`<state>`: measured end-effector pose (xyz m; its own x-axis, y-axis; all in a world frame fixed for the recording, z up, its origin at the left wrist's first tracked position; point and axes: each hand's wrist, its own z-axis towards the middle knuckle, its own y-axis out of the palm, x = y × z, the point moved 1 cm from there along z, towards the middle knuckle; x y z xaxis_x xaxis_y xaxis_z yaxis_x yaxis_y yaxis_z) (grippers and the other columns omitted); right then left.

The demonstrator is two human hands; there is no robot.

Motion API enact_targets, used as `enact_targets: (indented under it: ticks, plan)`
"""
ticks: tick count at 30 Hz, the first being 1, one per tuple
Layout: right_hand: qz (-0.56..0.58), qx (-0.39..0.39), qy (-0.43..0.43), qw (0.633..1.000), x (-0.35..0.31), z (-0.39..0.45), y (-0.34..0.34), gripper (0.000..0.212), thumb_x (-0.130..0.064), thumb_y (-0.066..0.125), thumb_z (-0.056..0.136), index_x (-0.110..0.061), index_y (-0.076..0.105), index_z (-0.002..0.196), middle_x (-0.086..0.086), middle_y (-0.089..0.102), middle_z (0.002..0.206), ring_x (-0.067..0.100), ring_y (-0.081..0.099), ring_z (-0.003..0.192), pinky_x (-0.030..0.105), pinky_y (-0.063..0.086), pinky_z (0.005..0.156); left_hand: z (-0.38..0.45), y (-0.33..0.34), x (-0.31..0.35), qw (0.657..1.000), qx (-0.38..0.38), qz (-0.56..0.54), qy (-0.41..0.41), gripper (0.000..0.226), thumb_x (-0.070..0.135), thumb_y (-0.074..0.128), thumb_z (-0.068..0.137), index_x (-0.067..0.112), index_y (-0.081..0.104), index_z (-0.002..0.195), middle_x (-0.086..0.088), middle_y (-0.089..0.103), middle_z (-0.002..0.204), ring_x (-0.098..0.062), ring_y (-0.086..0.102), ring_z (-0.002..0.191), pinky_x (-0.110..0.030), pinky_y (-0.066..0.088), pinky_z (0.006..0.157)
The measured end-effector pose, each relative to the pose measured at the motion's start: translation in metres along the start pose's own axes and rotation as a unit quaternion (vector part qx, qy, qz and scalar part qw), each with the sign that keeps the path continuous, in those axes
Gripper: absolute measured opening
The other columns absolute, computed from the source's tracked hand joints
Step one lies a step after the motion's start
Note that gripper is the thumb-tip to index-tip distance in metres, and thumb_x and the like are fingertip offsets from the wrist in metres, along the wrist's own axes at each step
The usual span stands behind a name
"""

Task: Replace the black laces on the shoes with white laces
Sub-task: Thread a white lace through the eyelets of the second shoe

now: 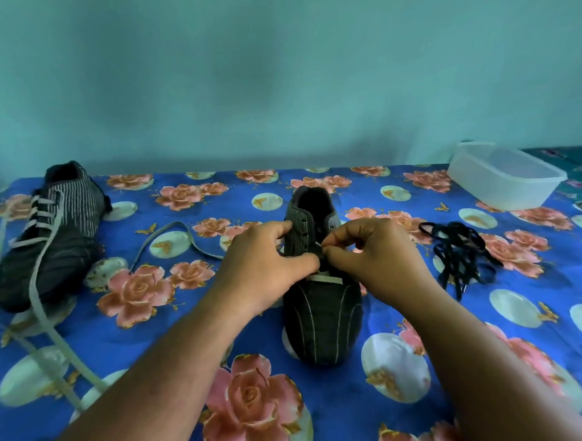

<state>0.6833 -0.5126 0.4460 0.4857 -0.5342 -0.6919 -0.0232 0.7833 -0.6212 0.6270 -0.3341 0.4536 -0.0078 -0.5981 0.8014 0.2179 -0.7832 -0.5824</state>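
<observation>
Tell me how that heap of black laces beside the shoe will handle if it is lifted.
The black laces lie in a loose, looping tangle, so they are probably floppy and would dangle and trail. They look thin, so likely very light. Being snarled together, they may come up as one clump rather than singly.

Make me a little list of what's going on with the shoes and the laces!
middle shoe: on the flowered cloth, one white lace row across
left hand: grips the middle shoe's eyelet side
right hand: pinches the lace tip at an eyelet
other shoe: far left, laced white, long ends loose
black laces: piled at right
plastic tub: far right corner
</observation>
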Motion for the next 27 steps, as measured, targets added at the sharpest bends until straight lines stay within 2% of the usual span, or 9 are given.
enact_targets:
  ticks: [4, 8, 10, 12, 15, 17, 19, 23, 27]
  plan:
    - [-0.018, -0.010, 0.015, 1.000, 0.004, 0.000, 0.002, 0.009, -0.020, 0.081, 0.079, -0.029, 0.080, 0.079, -0.021, 0.069, 0.068, -0.006, 0.060, 0.070, 0.008, 0.040, 0.061, -0.002, 0.001, 0.000, 1.000, 0.002, -0.007, 0.007, 0.071, 0.052, 0.075, 0.063, 0.031, 0.067, 0.131, 0.015, 0.071, 0.115, -0.006, 0.067, 0.106, -0.028, 0.055, 0.087]
    - [-0.030, -0.028, 0.010, 0.999, 0.005, 0.000, 0.009, 0.007, -0.024, 0.079, 0.078, -0.030, 0.079, 0.080, -0.018, 0.071, 0.070, -0.001, 0.063, 0.070, 0.031, 0.048, 0.074, 0.000, 0.001, -0.003, 1.000, -0.007, 0.008, 0.020, 0.062, 0.038, 0.083, 0.078, 0.030, 0.063, 0.137, 0.021, 0.062, 0.104, -0.001, 0.062, 0.100, -0.016, 0.047, 0.077]
    - [-0.013, -0.032, 0.009, 0.999, 0.006, 0.001, 0.010, 0.009, -0.021, 0.077, 0.079, -0.030, 0.078, 0.079, -0.016, 0.073, 0.072, 0.002, 0.064, 0.069, 0.029, 0.049, 0.071, 0.003, -0.001, -0.006, 0.999, -0.025, 0.011, 0.018, 0.065, 0.046, 0.084, 0.076, 0.031, 0.063, 0.137, 0.013, 0.067, 0.114, -0.006, 0.063, 0.104, -0.024, 0.050, 0.086]
    - [0.007, -0.034, 0.009, 0.999, 0.007, 0.002, 0.011, 0.004, -0.028, 0.076, 0.080, -0.031, 0.076, 0.078, -0.015, 0.073, 0.074, 0.003, 0.066, 0.071, 0.034, 0.051, 0.079, 0.006, -0.003, -0.010, 0.999, -0.040, 0.001, 0.007, 0.066, 0.053, 0.084, 0.075, 0.030, 0.066, 0.134, 0.007, 0.069, 0.119, -0.007, 0.065, 0.106, -0.031, 0.052, 0.095]
    - [0.025, -0.042, 0.004, 0.999, 0.005, 0.001, 0.013, 0.020, -0.051, 0.065, 0.075, -0.036, 0.075, 0.085, -0.012, 0.074, 0.076, 0.008, 0.069, 0.073, 0.054, 0.050, 0.092, 0.009, -0.007, -0.013, 0.998, -0.041, -0.042, 0.013, 0.041, 0.047, 0.079, 0.084, 0.028, 0.075, 0.119, 0.012, 0.076, 0.106, -0.003, 0.069, 0.099, -0.039, 0.056, 0.096]
    - [0.029, -0.036, -0.002, 0.999, 0.006, 0.001, 0.015, 0.022, -0.054, 0.063, 0.074, -0.040, 0.074, 0.086, -0.007, 0.073, 0.074, 0.011, 0.068, 0.072, 0.058, 0.050, 0.091, 0.012, -0.007, -0.017, 0.999, -0.017, -0.030, 0.035, 0.019, 0.040, 0.077, 0.088, 0.029, 0.079, 0.104, 0.013, 0.077, 0.091, -0.004, 0.071, 0.090, -0.045, 0.059, 0.089]
    - [0.028, -0.020, -0.004, 0.999, 0.008, 0.002, 0.016, 0.019, -0.053, 0.063, 0.074, -0.045, 0.073, 0.088, -0.007, 0.071, 0.073, 0.011, 0.066, 0.073, 0.059, 0.050, 0.090, 0.015, -0.006, -0.021, 0.998, 0.006, -0.004, 0.059, 0.006, 0.038, 0.079, 0.087, 0.033, 0.080, 0.091, 0.010, 0.077, 0.082, -0.010, 0.072, 0.081, -0.048, 0.059, 0.081]
    - [-0.004, 0.006, -0.027, 1.000, 0.010, 0.002, 0.017, 0.018, -0.058, 0.058, 0.074, -0.051, 0.070, 0.086, -0.017, 0.070, 0.072, 0.015, 0.062, 0.086, 0.056, 0.048, 0.092, 0.015, -0.003, -0.022, 0.997, 0.016, -0.018, 0.073, 0.018, 0.053, 0.071, 0.076, 0.038, 0.076, 0.086, 0.010, 0.075, 0.084, -0.014, 0.072, 0.081, -0.048, 0.059, 0.079]
    - [-0.023, 0.014, -0.102, 0.994, 0.015, 0.004, 0.012, 0.017, -0.058, 0.060, 0.083, -0.048, 0.071, 0.091, -0.021, 0.067, 0.082, 0.018, 0.057, 0.095, 0.054, 0.045, 0.091, 0.016, -0.003, -0.021, 0.996, 0.007, -0.068, 0.060, 0.004, 0.034, 0.075, 0.087, 0.031, 0.076, 0.086, 0.007, 0.076, 0.093, -0.014, 0.071, 0.087, -0.049, 0.058, 0.086]
